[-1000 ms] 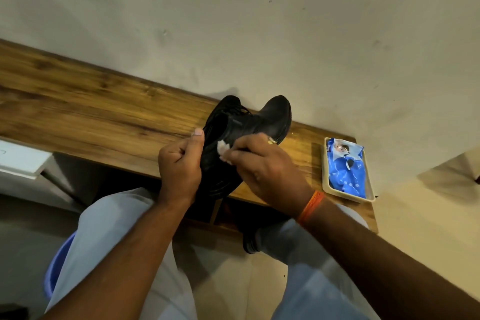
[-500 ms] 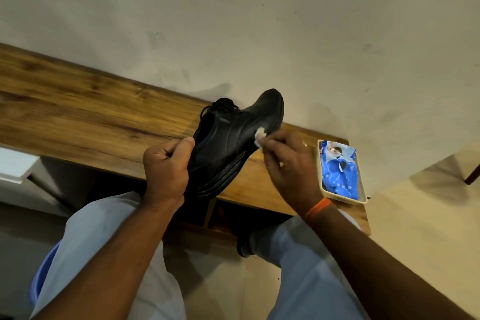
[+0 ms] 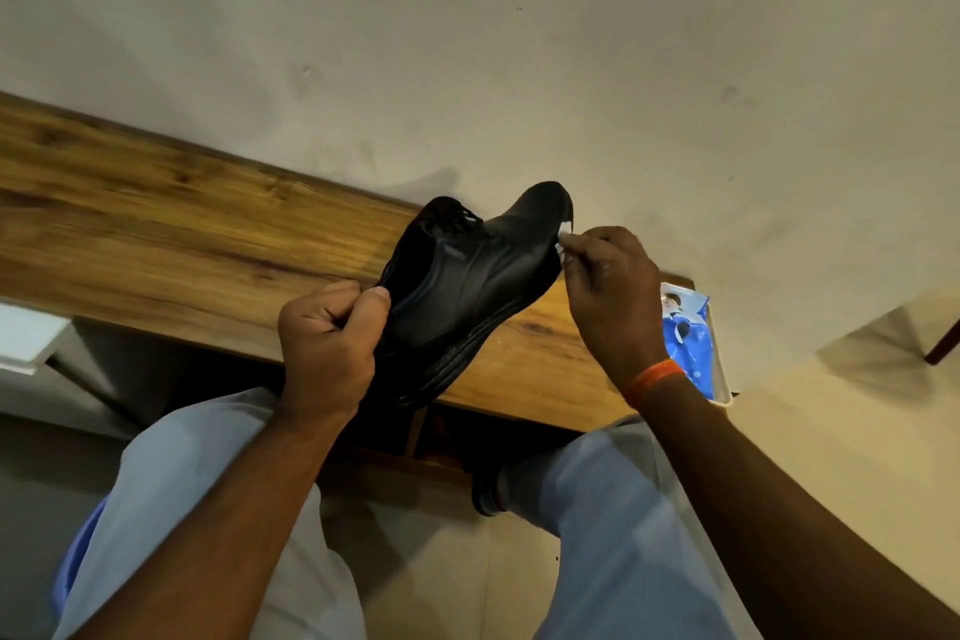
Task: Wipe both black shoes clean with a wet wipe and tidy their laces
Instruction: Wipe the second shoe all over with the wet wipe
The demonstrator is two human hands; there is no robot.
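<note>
Hands first: the left hand (image 3: 332, 348) grips the heel end of a black shoe (image 3: 467, 286), holding it tilted above the wooden bench (image 3: 156, 244), toe pointing up toward the wall. The right hand (image 3: 608, 296) pinches a small white wipe (image 3: 563, 237) against the toe's edge. A blue packet (image 3: 691, 343) lies in a tray (image 3: 723, 379) at the bench's right end.
</note>
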